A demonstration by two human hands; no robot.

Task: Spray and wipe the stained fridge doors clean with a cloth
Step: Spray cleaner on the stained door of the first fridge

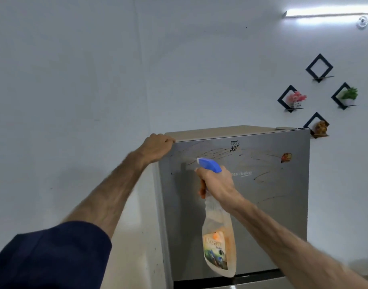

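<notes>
Against the pale wall stands the fridge (262, 205), and its upper door (272, 215) faces the person, with dark curved streaks near the top edge; this stained zone is probably why both arms reach so high. At the door's top left corner the left hand (158, 147) curls its fingers over the edge, seemingly to steady the fridge. Before the door's upper middle the right hand (217, 184) grips the spray bottle (218, 240) by the neck, nozzle aimed left at the streaks. No cloth is visible.
</notes>
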